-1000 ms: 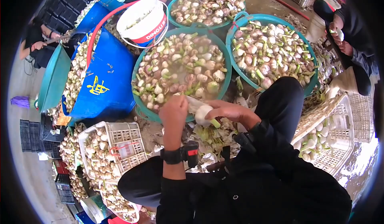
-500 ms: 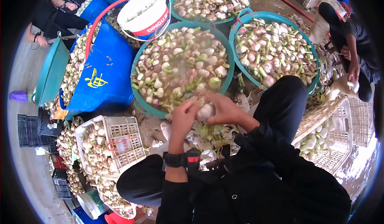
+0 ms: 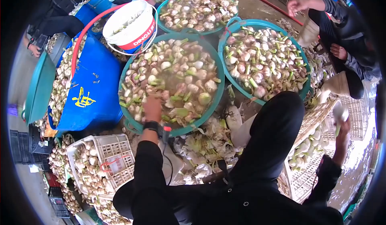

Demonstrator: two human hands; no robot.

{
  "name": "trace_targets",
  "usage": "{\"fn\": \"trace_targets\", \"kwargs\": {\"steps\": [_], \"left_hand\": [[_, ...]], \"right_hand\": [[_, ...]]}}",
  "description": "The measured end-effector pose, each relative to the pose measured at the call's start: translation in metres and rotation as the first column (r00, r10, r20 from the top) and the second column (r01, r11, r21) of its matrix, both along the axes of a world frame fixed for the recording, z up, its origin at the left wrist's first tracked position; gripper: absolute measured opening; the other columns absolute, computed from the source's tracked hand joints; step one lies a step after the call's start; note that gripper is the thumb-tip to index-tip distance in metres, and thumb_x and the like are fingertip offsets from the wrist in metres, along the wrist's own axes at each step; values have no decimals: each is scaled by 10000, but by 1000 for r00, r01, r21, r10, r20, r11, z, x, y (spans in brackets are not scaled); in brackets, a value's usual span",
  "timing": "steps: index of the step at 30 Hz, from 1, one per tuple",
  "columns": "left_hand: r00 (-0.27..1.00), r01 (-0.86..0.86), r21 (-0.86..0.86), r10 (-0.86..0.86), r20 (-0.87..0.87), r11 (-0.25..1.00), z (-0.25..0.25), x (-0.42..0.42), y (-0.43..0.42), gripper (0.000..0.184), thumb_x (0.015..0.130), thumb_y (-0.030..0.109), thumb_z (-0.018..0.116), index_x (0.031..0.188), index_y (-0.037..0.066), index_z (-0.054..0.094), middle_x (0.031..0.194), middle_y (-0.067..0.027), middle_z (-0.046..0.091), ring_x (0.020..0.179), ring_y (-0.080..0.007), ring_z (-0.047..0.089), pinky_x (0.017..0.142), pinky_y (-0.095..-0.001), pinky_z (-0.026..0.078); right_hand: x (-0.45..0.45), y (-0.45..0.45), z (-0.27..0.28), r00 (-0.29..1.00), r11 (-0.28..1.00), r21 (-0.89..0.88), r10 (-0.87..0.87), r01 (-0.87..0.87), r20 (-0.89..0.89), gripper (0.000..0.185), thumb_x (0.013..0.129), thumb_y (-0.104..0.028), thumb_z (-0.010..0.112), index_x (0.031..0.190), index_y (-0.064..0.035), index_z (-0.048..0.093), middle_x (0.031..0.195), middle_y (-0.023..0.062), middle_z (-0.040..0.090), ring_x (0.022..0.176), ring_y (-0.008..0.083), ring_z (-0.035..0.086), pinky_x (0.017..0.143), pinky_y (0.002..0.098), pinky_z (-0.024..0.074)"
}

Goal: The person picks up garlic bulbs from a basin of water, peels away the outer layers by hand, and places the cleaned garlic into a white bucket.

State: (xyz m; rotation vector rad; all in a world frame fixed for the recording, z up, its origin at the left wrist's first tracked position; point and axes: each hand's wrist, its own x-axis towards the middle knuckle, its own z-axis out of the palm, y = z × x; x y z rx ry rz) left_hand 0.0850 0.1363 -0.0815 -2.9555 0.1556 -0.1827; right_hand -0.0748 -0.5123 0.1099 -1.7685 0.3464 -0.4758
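My left hand (image 3: 153, 108) reaches into the nearest green tub (image 3: 221, 80), where garlic bulbs (image 3: 189, 78) with short green stems sit in murky water. Its fingertips are blurred among the bulbs, so I cannot tell whether they grip one. Far to the right, my right hand (image 3: 344, 127) is closed around a pale garlic bulb (image 3: 340, 111), blurred by motion, with its green stem pointing down. That hand is over the right side of a white plastic crate (image 3: 309, 181), which holds pale, clean-looking garlic (image 3: 304, 146).
Peeled skins (image 3: 215, 138) lie between my knees. More garlic fills a second tub (image 3: 307, 70) and a left crate (image 3: 120, 154). A white bucket (image 3: 140, 44) stands by a blue container (image 3: 96, 100) and red hose (image 3: 86, 32). At right, a co-worker's hand (image 3: 299, 6) is raised; others sit at upper left.
My hands have parted from the bulb they both held. The left went into the near tub; the right carried a bulb to the right-hand crate. The co-worker at right raised a hand.
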Motion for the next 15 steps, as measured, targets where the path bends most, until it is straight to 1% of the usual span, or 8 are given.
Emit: {"fn": "trace_targets", "kwargs": {"steps": [1, 3, 5, 7, 9, 10, 12, 15], "left_hand": [[993, -118, 24, 118, -15, 993, 23, 5, 4, 91, 688, 109, 542, 737, 101, 617, 737, -132, 565, 668, -291, 554, 569, -430, 440], [997, -66, -6, 66, -36, 998, 28, 20, 19, 93, 701, 102, 534, 735, 108, 621, 755, -130, 560, 690, -299, 549, 578, -431, 435], [992, 105, -317, -122, -35, 943, 67, 16, -27, 149, 698, 116, 554, 831, 138, 618, 790, -114, 562, 723, -308, 546, 598, -435, 434], [887, 125, -394, -281, -366, 910, 38, 20, -52, 251, 721, 168, 543, 968, 174, 584, 814, -124, 558, 783, -314, 546, 633, -428, 439], [877, 339, -454, -452, -166, 824, -22, 0, -74, 296, 715, 200, 585, 1009, 173, 569, 785, -144, 569, 766, -344, 559, 642, -406, 458], [879, 342, -449, -449, -157, 826, -21, -10, -78, 296, 715, 200, 585, 1009, 173, 569, 785, -144, 569, 766, -344, 559, 642, -406, 458], [944, 99, -427, -221, -247, 899, -17, -21, -79, 406, 703, 202, 610, 1099, 207, 519, 734, -131, 575, 688, -336, 562, 612, -400, 460], [945, 26, -241, -103, -311, 970, -18, -19, -33, 290, 745, 129, 563, 1034, 145, 577, 707, -70, 591, 635, -260, 576, 578, -362, 468]], "right_hand": [[-24, -20, -1, 976, 1000, 8, -4, 6, -219, 469, 621, -57, 665, 1059, -15, 502, 976, 118, 536, 920, 188, 517, 716, 286, 455], [-83, -95, -73, 750, 779, -528, -115, -339, -652, 539, 606, -66, 669, 1112, -28, 486, 1032, 107, 528, 913, 198, 522, 749, 316, 429], [-98, -82, -98, 697, 905, -414, -236, -96, -677, 593, 590, -73, 679, 1141, -26, 465, 1074, 113, 518, 947, 206, 508, 782, 306, 419], [-81, -104, -121, 934, 772, -626, -132, -114, -333, 575, 650, -107, 661, 1171, -18, 436, 1169, 105, 467, 1012, 209, 471, 798, 324, 432], [-5, -19, -48, 949, 888, -458, -103, -47, -298, 441, 749, -69, 562, 1170, -14, 440, 1169, 94, 475, 965, 183, 502, 800, 281, 428], [27, 12, -19, 975, 867, -485, 7, -116, -222, 411, 771, -71, 547, 1165, -14, 446, 1149, 81, 491, 942, 169, 513, 795, 265, 424], [73, 88, 37, 966, 880, -413, 258, -235, 1, 368, 780, 3, 507, 1144, -32, 471, 1098, 61, 520, 944, 155, 510, 794, 265, 426], [96, 188, 72, 851, 845, -194, 519, -498, 77, 303, 739, 31, 537, 1033, -41, 542, 1040, 51, 549, 899, 136, 523, 758, 246, 427]]}}
